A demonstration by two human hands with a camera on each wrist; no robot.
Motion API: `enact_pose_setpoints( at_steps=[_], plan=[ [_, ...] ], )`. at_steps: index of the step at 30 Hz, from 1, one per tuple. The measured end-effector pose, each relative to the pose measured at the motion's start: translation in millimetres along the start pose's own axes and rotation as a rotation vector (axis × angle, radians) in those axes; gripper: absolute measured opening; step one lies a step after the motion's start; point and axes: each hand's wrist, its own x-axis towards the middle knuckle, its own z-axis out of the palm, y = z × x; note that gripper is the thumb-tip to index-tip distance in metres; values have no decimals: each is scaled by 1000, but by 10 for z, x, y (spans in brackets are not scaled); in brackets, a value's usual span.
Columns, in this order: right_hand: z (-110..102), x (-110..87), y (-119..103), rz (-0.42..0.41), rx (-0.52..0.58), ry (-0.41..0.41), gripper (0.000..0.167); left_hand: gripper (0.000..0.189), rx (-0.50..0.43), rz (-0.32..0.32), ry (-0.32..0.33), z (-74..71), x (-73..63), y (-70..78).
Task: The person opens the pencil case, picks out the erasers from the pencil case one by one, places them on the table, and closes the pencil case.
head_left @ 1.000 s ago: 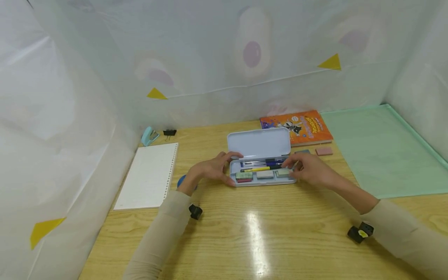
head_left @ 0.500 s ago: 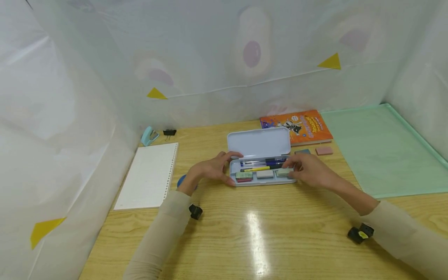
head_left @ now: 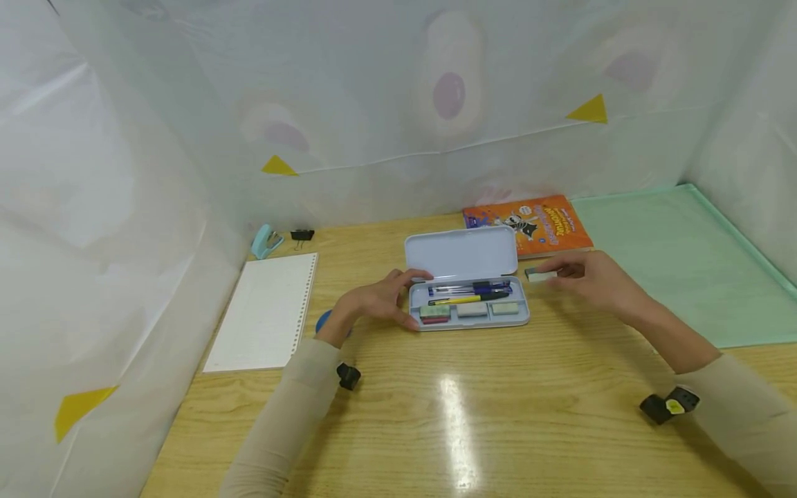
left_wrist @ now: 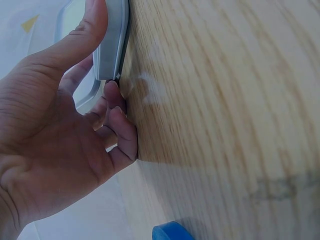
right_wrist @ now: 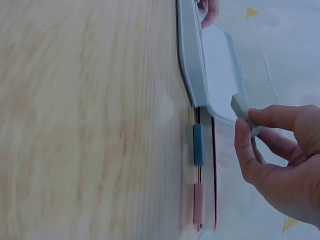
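Note:
A pale blue pencil case (head_left: 463, 325) lies with its lid (head_left: 461, 253) up. Inside are several pens (head_left: 468, 288), a yellow-and-black pen (head_left: 461, 300), and erasers in the front compartments: green (head_left: 434, 311), white (head_left: 472, 310), pale green (head_left: 505, 308). My left hand (head_left: 376, 301) holds the case's left end, thumb at the front corner and a finger at the hinge side. Right of the case, my right hand (head_left: 594, 280) pinches a pale eraser (right_wrist: 241, 106) between thumb and fingers, above the table. A blue eraser (right_wrist: 198, 145) and a pink eraser (right_wrist: 198, 203) lie beyond it.
An orange book (head_left: 554, 225) lies behind the case, beside a green translucent mat (head_left: 691, 270). At left are a ring-holed notepad (head_left: 261, 315), a light blue stapler (head_left: 266, 242), a black binder clip (head_left: 302, 236) and a blue object (head_left: 322, 321) partly behind my left wrist.
My right hand has lifted a pale eraser out of the case's right compartment and moved right and away from me. It now covers the pink eraser in the head view. My left hand stays put.

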Motion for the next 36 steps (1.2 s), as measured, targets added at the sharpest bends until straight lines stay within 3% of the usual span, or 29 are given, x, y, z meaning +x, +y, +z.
enact_pose_setpoints(
  at_steps=[8, 18, 25, 36],
  plan=[
    [-24, 29, 127, 47, 25, -40, 19, 94, 3, -5, -4, -1, -10, 1],
    [-2, 68, 158, 35, -14, -38, 15, 94, 11, 9, -2, 8, 12, -16],
    [-44, 49, 210, 67, -66, -37, 20, 94, 6, -2, -3, 11, 7, -1],
    [-125, -16, 164, 91, -20, -42, 32, 94, 1, -16, 2, -8, -8, 32]
  ],
)
